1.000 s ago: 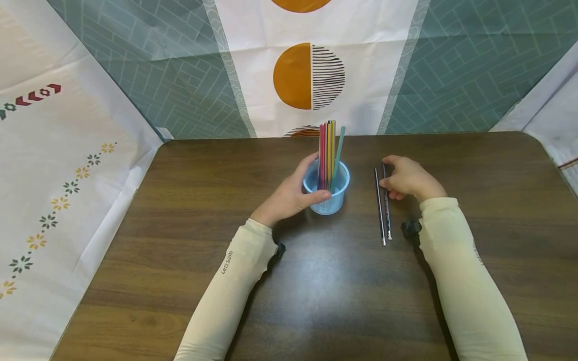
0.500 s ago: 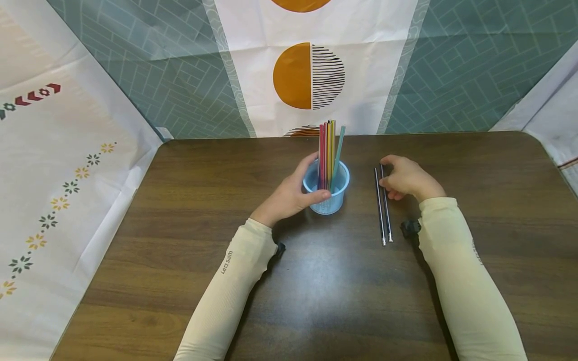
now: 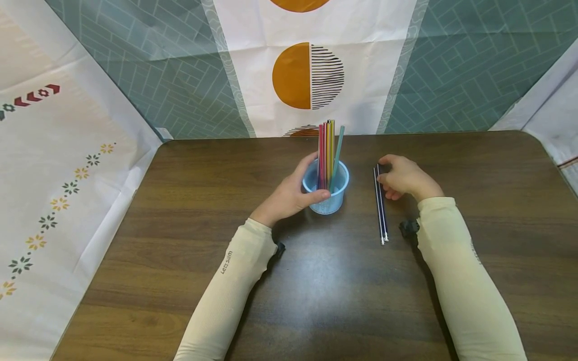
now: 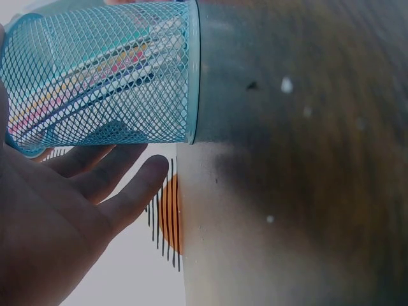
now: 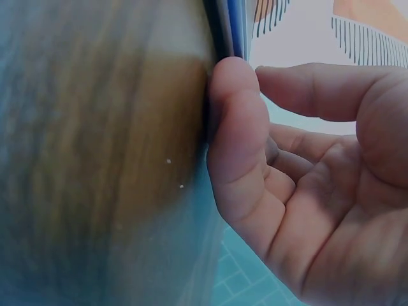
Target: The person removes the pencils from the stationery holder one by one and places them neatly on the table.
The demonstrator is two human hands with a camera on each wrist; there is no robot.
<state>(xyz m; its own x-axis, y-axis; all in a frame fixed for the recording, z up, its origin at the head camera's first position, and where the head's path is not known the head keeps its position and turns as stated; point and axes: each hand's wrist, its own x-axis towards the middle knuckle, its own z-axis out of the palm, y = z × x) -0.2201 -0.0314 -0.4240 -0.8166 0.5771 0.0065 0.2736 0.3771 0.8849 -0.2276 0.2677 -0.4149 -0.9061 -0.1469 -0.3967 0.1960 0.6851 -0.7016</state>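
Observation:
In the head view a light-blue mesh pencil cup (image 3: 328,203) stands upright on the table. My left hand (image 3: 293,195) grips it from the left, thumb along the near side and fingers behind. Several coloured pencils (image 3: 326,150) stand in the cup, bunched at its left, with a teal one leaning right; the left wrist view shows them through the mesh (image 4: 102,83). Right of the cup, two dark pencils (image 3: 381,210) lie side by side on the table, almost touching. My right hand (image 3: 406,178) pinches the right-hand pencil near its far end with thumb and index finger.
The brown wooden table (image 3: 307,301) reaches back to a wall hung with patterned cloth (image 3: 180,90). White cloth (image 3: 67,175) hangs along the left side. The cup stands between my left hand and the two pencils.
My right hand has slid the right-hand pencil a little to the left, narrowing the gap to the other pencil. My left hand and the cup have stayed in place.

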